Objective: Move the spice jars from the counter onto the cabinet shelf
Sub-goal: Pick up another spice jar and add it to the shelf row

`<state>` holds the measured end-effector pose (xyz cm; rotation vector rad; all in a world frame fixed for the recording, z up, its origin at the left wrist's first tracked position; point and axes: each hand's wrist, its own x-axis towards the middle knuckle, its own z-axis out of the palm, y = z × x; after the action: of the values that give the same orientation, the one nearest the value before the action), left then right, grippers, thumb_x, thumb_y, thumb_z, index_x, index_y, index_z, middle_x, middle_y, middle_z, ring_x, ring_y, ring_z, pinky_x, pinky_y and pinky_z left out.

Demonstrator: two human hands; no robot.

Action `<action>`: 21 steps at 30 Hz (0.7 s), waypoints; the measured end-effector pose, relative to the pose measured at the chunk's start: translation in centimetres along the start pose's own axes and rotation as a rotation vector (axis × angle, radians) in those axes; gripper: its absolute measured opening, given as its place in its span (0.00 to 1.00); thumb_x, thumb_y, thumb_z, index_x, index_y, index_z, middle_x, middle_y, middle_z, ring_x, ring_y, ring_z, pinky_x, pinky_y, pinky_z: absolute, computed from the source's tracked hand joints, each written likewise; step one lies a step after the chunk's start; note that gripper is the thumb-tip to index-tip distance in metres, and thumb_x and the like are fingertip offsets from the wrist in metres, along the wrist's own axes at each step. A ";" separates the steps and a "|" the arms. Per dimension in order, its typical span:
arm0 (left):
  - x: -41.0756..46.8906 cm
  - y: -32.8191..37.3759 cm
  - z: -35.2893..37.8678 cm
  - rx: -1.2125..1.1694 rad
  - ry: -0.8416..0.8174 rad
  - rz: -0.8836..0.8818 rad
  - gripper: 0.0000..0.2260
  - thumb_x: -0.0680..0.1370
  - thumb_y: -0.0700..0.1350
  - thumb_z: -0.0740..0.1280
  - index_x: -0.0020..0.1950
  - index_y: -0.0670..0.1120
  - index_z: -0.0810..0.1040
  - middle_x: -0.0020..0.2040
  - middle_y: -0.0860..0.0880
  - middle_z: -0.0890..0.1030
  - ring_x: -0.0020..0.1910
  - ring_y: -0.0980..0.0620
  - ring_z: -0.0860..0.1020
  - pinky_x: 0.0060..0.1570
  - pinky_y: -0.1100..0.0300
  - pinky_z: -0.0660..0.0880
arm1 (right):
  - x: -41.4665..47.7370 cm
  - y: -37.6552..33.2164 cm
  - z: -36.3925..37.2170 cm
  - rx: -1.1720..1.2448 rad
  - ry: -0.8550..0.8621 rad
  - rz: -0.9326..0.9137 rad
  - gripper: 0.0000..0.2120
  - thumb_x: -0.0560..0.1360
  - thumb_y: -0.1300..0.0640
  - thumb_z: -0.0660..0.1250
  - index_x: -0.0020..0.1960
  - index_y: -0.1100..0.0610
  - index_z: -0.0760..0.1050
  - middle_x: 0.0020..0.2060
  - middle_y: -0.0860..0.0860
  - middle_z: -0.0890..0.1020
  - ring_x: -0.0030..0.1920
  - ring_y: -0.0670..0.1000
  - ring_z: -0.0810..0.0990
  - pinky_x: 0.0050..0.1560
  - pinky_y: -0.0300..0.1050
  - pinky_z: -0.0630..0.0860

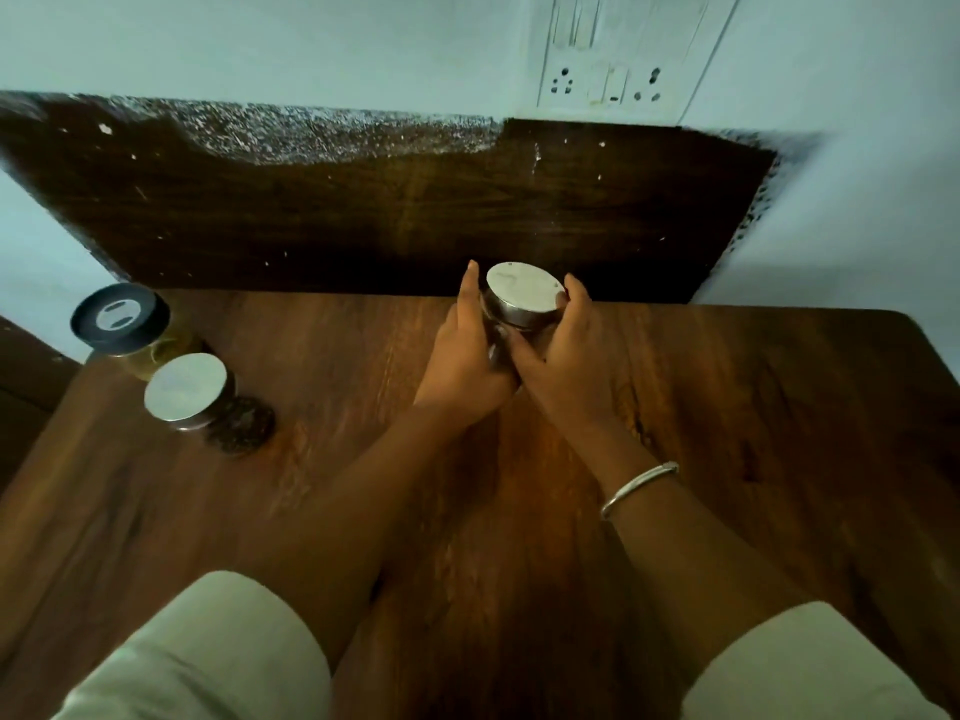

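Pale rolled sleeves (pixel 208 652) fill the bottom of the view, and from them two bare forearms are stretched forward over a brown wooden counter (pixel 727 433). A silver bangle (pixel 638 488) is worn on the right wrist. Out in front, a jar with a shiny metal lid (pixel 524 293) is gripped between both hands: the left hand (pixel 462 361) is wrapped round its left side with fingers pointing up, and the right hand (pixel 563 363) is curled round its right side, so both are closed on that one jar. Whether the jar is resting on the counter or just lifted off it cannot be told, since its base is hidden by the palms. Two more jars are seen standing well apart from it at the left edge: a silver-lidded jar (pixel 186 387) with dark contents, and just behind it, close enough to look touching, a black-lidded jar (pixel 120 317) with yellowish contents. No cabinet shelf is shown anywhere in view, only a dark wooden backboard (pixel 389 210) spattered with white paint, a pale wall and a socket panel (pixel 618 80) above. So the job is judged to be at an early stage: one jar is in hand, at least two are left on the counter, and none can be confirmed as shelved. As for writing, no brand or label can be read; the lids appear plain, and the mark on the black lid is too blurred to make out.
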<state>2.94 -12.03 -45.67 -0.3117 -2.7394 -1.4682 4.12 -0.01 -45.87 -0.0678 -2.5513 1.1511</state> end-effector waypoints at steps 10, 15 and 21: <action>-6.6 5.7 -2.1 -0.127 0.158 0.166 0.49 0.67 0.53 0.72 0.76 0.45 0.43 0.75 0.45 0.57 0.72 0.53 0.57 0.65 0.59 0.59 | -4.9 -6.7 -6.3 0.051 0.132 -0.010 0.41 0.66 0.40 0.71 0.71 0.53 0.58 0.66 0.53 0.67 0.61 0.49 0.72 0.50 0.39 0.70; -8.9 8.5 -4.2 -0.180 0.109 0.226 0.52 0.65 0.46 0.76 0.76 0.47 0.42 0.74 0.46 0.58 0.72 0.53 0.58 0.67 0.55 0.64 | -7.4 -9.3 -9.1 0.079 0.164 -0.041 0.39 0.68 0.38 0.68 0.72 0.53 0.57 0.65 0.53 0.66 0.58 0.44 0.68 0.48 0.35 0.69; -11.4 11.3 -6.9 -0.368 0.071 0.265 0.50 0.66 0.45 0.75 0.76 0.52 0.44 0.69 0.54 0.65 0.66 0.55 0.68 0.61 0.61 0.71 | -9.4 -10.9 -11.2 0.271 0.108 -0.005 0.39 0.68 0.28 0.57 0.72 0.47 0.55 0.65 0.50 0.71 0.60 0.47 0.74 0.57 0.50 0.76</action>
<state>15.63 -13.54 -33.80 -0.5899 -2.2537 -1.8510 17.61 -0.95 -33.61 -0.0560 -2.2796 1.4380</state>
